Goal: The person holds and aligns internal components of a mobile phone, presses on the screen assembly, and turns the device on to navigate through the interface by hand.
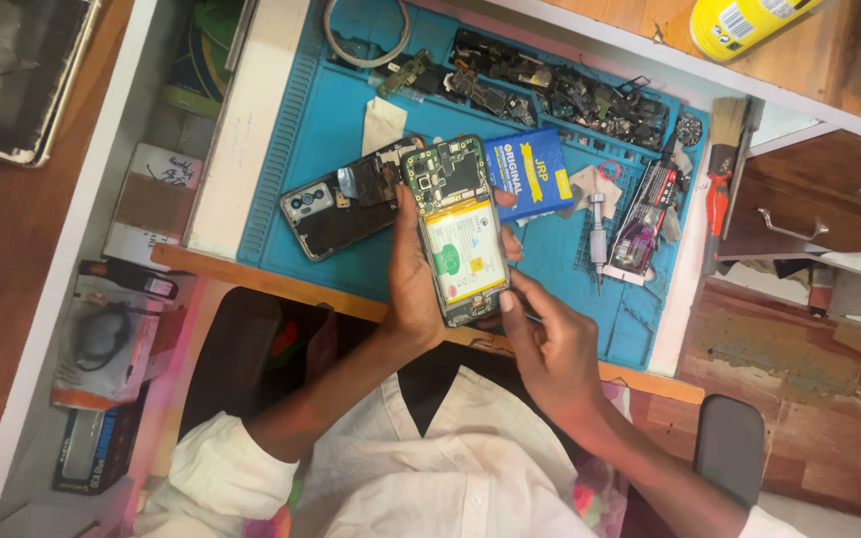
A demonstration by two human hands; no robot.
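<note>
I hold an opened phone (455,231) over the blue mat (311,139).
My left hand (413,284) grips it; right hand (550,344) fingertips pinch its lower edge; mat tray (560,95) holds indistinct small parts.

Held above the near edge of the blue silicone work mat (331,120): an opened smartphone with bare circuit board and flat battery (455,231), gripped from the left by the left hand (413,284), touched at the lower right edge by the right hand (550,344). Just left of it, lying on the mat, a dark detached phone back cover with camera window (341,211). Behind and right, a blue rectangular battery box (528,174). Further right, a slim metal screwdriver (597,234). Along the mat's far edge, a heap of small dark phone parts (560,95). Beyond the mat's right edge, a flat wooden-handled brush (724,164).
</note>
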